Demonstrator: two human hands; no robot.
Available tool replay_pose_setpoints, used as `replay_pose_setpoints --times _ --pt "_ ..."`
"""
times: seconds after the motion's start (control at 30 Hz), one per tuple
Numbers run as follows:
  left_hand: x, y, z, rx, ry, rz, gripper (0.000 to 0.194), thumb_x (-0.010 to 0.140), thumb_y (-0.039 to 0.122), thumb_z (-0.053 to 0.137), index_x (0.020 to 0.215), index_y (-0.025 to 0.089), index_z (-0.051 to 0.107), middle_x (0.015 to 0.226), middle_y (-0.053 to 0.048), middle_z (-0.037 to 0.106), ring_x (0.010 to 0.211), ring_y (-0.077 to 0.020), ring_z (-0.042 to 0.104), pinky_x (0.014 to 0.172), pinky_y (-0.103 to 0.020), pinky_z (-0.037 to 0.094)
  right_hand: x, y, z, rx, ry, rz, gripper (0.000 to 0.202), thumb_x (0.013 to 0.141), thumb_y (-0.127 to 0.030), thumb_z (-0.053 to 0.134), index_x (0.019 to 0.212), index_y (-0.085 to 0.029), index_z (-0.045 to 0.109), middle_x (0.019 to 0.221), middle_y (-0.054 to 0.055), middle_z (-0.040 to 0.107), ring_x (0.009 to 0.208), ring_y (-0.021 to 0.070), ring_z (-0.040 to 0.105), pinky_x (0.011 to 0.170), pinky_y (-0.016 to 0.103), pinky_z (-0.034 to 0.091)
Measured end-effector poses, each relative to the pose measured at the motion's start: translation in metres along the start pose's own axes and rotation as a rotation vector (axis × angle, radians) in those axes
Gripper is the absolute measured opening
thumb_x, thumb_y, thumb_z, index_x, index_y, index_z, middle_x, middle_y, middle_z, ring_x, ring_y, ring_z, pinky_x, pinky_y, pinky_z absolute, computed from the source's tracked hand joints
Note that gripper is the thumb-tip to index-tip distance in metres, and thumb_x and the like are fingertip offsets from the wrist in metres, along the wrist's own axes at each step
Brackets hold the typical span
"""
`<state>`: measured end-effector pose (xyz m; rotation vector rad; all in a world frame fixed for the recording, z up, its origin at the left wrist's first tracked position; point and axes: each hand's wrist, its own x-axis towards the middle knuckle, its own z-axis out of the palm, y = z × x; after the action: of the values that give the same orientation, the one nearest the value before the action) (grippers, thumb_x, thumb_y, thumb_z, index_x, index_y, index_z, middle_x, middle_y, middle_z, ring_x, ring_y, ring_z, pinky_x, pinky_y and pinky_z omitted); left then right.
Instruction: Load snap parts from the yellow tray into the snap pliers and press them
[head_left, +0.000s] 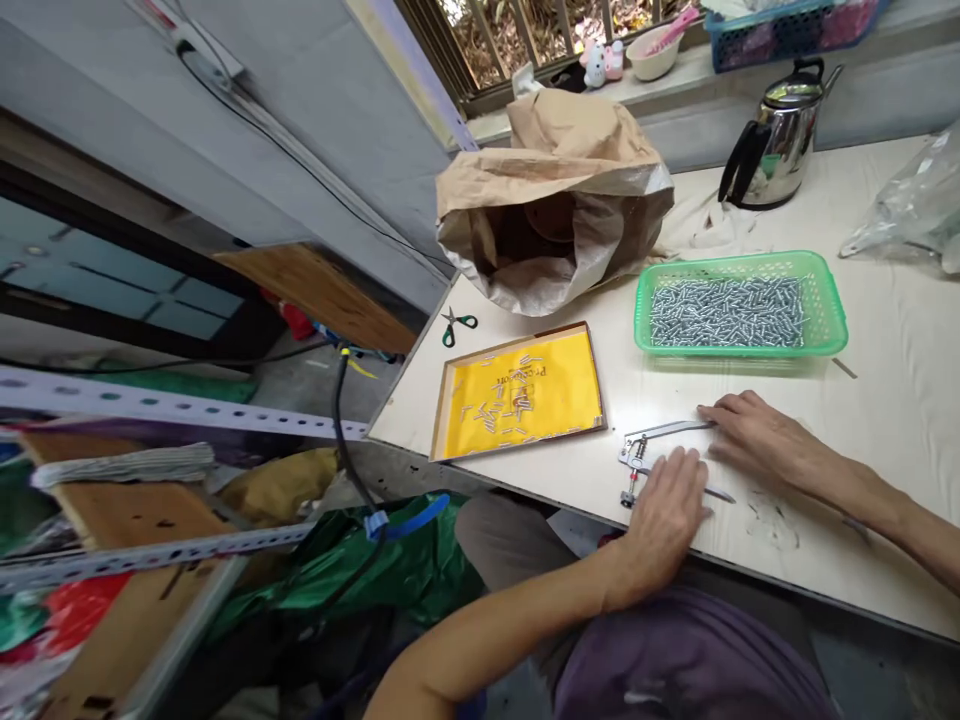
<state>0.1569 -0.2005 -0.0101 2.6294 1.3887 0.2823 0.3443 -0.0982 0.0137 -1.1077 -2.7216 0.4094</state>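
A metal plier-like tool (635, 462) with a spring and two long handles lies on the table near its front edge. My left hand (664, 522) is over the lower handle, fingers together, and the handle's tip sticks out past them. The fingertips of my right hand (772, 440) are closed at the end of the upper handle. Left of the tool, a shallow box (598, 375) holds a yellow sheet (566, 400) with several small metal pieces scattered on it. Behind my hands stands a green basket (834, 315) filled with small metal pins (727, 312).
Green-handled scissors (457, 324) lie behind the box at the table's left edge. A large open brown paper bag (555, 210) stands at the back. Farther right are a steel kettle (784, 145) and a clear plastic bag (911, 210). The table's front edge (525, 488) runs beside my left forearm.
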Motion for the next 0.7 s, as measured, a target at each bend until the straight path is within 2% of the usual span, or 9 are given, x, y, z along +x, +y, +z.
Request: replay_pose_setpoints --times 0.07,0.17,0.23,0.33,0.4,0.5,0.57,0.63,0.7 --pt "-0.006 0.011 0.005 -0.074 0.003 0.009 0.055 0.097 0.043 0.043 0.138 0.007 0.039 0.142 -0.022 0.049 0.140 -0.0291 0.038 0.113 -0.047 0.036 0.009 0.001 -0.001 -0.068 0.005 0.020 0.017 0.090 -0.020 0.049 0.099 -0.017 0.063 0.089 0.009 0.062 0.083 0.0223 0.052 0.070 0.033 0.039" --pt "-0.009 0.019 0.004 -0.197 0.004 -0.009 0.065 0.093 0.055 0.044 0.138 0.006 0.040 0.140 -0.022 0.050 0.139 -0.0298 0.038 0.115 -0.048 0.034 0.027 0.001 -0.004 -0.175 -0.023 0.010 0.021 0.092 -0.017 0.045 0.082 -0.018 0.063 0.081 0.008 0.062 0.080 0.0219 0.050 0.068 0.033 0.035" --pt "-0.008 0.018 0.000 -0.256 0.004 -0.025 0.069 0.093 0.057 0.043 0.138 0.006 0.039 0.140 -0.022 0.050 0.140 -0.0302 0.037 0.116 -0.050 0.031 0.040 -0.003 -0.008 -0.226 -0.041 0.015 0.022 0.092 -0.018 0.046 0.079 -0.018 0.063 0.079 0.008 0.062 0.078 0.0219 0.049 0.067 0.034 0.032" --pt "-0.006 0.015 -0.003 -0.307 -0.012 -0.038 0.073 0.092 0.059 0.044 0.142 0.006 0.036 0.142 -0.022 0.048 0.141 -0.0313 0.034 0.116 -0.052 0.030 0.052 -0.024 -0.016 -0.221 -0.033 -0.025 0.018 0.089 -0.012 0.050 0.084 -0.018 0.065 0.084 0.008 0.063 0.080 0.0212 0.049 0.067 0.033 0.032" --pt "-0.005 0.015 -0.001 -0.325 -0.042 -0.036 0.073 0.091 0.059 0.045 0.141 0.007 0.040 0.140 -0.022 0.050 0.138 -0.0332 0.039 0.114 -0.053 0.033 0.056 -0.047 -0.015 -0.144 -0.056 -0.161 0.018 0.087 -0.009 0.053 0.086 -0.021 0.066 0.088 0.006 0.063 0.081 0.0200 0.049 0.067 0.032 0.033" --pt "-0.008 0.020 0.005 -0.327 -0.122 -0.042 0.066 0.091 0.058 0.047 0.133 0.007 0.053 0.124 -0.021 0.062 0.124 -0.0351 0.054 0.108 -0.051 0.042 0.060 -0.079 0.003 -0.068 -0.130 -0.425 0.018 0.083 -0.008 0.058 0.073 -0.023 0.063 0.084 0.003 0.061 0.080 0.0188 0.049 0.064 0.031 0.033" --pt "-0.016 0.019 0.004 -0.298 -0.145 -0.052 0.059 0.090 0.056 0.049 0.131 0.014 0.058 0.119 -0.016 0.066 0.116 -0.0330 0.059 0.103 -0.047 0.047 0.065 -0.091 0.023 -0.093 -0.124 -0.511 0.024 0.080 -0.003 0.057 0.065 -0.022 0.057 0.078 0.002 0.058 0.077 0.0179 0.048 0.063 0.031 0.033" --pt "-0.029 0.009 -0.003 -0.246 -0.128 -0.085 0.050 0.090 0.054 0.049 0.130 0.027 0.060 0.118 -0.011 0.067 0.114 -0.0299 0.061 0.096 -0.045 0.052 0.069 -0.096 0.039 -0.107 -0.065 -0.534 0.028 0.077 0.003 0.053 0.064 -0.021 0.054 0.073 0.002 0.056 0.071 0.0167 0.047 0.062 0.030 0.034" --pt "-0.043 -0.015 -0.018 -0.189 -0.101 -0.152 0.039 0.091 0.049 0.048 0.125 0.035 0.062 0.114 -0.009 0.068 0.109 -0.0276 0.062 0.089 -0.044 0.055 0.072 -0.095 0.043 -0.050 0.025 -0.546 0.030 0.078 0.006 0.046 0.071 -0.022 0.056 0.073 0.001 0.056 0.069 0.0163 0.048 0.063 0.029 0.036"
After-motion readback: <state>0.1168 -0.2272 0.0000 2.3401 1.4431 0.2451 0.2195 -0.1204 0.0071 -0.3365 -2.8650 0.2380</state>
